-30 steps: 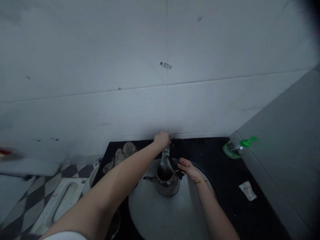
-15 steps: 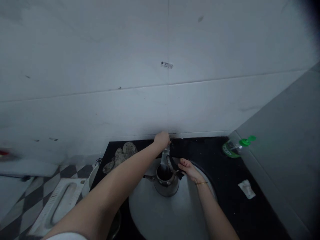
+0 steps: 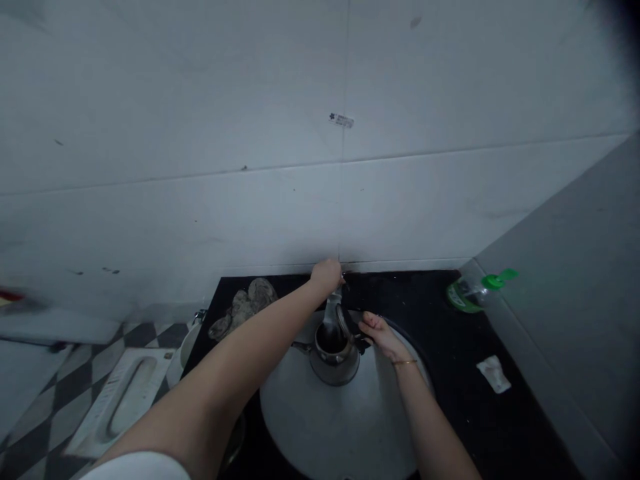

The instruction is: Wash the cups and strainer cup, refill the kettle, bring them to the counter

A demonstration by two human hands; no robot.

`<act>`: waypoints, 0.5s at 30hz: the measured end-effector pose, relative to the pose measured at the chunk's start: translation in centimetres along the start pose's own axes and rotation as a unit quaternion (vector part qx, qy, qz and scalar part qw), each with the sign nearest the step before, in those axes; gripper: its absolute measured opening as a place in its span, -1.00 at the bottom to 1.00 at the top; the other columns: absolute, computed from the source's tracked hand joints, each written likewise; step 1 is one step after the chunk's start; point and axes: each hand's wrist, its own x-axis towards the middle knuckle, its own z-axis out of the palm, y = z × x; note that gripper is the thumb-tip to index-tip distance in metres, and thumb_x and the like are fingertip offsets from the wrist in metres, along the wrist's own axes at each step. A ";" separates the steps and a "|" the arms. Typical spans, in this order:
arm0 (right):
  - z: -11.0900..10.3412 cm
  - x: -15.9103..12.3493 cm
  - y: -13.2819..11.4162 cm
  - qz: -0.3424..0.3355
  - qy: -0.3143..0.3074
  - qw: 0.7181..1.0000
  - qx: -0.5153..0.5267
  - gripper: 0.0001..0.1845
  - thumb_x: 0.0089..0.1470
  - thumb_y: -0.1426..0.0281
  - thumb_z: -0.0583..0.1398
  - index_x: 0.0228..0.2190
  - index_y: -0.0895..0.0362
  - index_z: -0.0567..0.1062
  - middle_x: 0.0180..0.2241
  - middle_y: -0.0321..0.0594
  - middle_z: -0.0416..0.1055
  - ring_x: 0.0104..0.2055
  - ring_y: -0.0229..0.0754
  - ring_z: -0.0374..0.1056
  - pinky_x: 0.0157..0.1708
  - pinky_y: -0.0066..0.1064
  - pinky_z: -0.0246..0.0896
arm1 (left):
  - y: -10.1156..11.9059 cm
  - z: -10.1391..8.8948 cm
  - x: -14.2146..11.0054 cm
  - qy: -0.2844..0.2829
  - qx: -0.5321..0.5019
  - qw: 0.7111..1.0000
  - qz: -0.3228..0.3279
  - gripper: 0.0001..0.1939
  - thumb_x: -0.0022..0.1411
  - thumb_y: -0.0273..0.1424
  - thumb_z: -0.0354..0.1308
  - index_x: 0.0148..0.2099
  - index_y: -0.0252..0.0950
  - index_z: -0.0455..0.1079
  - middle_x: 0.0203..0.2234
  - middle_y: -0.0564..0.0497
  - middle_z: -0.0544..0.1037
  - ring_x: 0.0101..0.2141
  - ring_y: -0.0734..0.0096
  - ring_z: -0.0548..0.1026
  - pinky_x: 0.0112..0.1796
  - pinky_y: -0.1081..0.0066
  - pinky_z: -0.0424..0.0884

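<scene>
A metal teapot [image 3: 334,370] is held in the round white sink [image 3: 320,433], its spout to the left and its lid [image 3: 344,323] tipped up. My right hand [image 3: 383,335] is closed on the teapot's handle at the right side. Above the open mouth of the pot is the metal faucet [image 3: 331,311]. My left hand [image 3: 327,275] is closed over the top of the faucet; its fingertips are mostly hidden. The inside of the pot is dark, and I cannot make out whether water runs into it.
On the black counter [image 3: 395,293], a detergent bottle [image 3: 467,295] with a green cap leans near the right wall, and a crumpled white packet [image 3: 493,374] lies closer. Greyish lumpy cloths [image 3: 245,307] sit left of the sink. A squat toilet [image 3: 125,393] is set in the checkered floor.
The view has shifted slightly. Both hands keep their places on the faucet and the teapot, with no clear movement.
</scene>
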 end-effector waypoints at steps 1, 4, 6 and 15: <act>0.0 0.0 0.0 -0.001 0.001 1.000 0.000 -0.37 -0.29 0.11 0.38 -0.62 0.07 0.03 -0.69 -0.54 -0.08 -0.70 -0.47 -0.19 -0.71 -0.51 -0.33 | 0.0 0.0 0.0 0.000 -0.001 1.000 -0.001 -0.70 0.24 -0.24 0.11 -0.11 -0.37 0.39 -0.16 -0.09 0.50 -0.15 0.29 0.48 -0.12 0.16 0.43; 0.1 0.1 0.1 -0.006 0.003 1.000 -0.001 -0.37 -0.29 0.11 0.38 -0.63 0.07 0.02 -0.70 -0.54 -0.08 -0.70 -0.47 -0.19 -0.70 -0.50 -0.34 | 0.0 0.0 -0.1 0.003 -0.004 1.000 -0.001 -0.70 0.24 -0.24 0.10 -0.10 -0.37 0.39 -0.16 -0.09 0.50 -0.14 0.29 0.47 -0.11 0.16 0.43; 0.1 0.2 0.1 -0.007 0.004 1.000 -0.001 -0.38 -0.29 0.12 0.38 -0.63 0.07 0.03 -0.70 -0.53 -0.08 -0.70 -0.46 -0.19 -0.70 -0.49 -0.33 | 0.0 0.0 -0.2 0.004 -0.007 1.000 -0.002 -0.69 0.24 -0.24 0.11 -0.09 -0.37 0.39 -0.14 -0.10 0.49 -0.13 0.28 0.47 -0.11 0.16 0.43; 0.0 0.3 0.6 -0.013 0.008 1.000 0.006 -0.39 -0.29 0.13 0.39 -0.64 0.07 0.03 -0.69 -0.52 -0.07 -0.68 -0.45 -0.19 -0.70 -0.49 -0.31 | 0.0 0.1 0.1 -0.001 -0.017 1.000 -0.011 -0.68 0.24 -0.23 0.11 -0.08 -0.38 0.38 -0.14 -0.11 0.49 -0.13 0.27 0.47 -0.10 0.15 0.43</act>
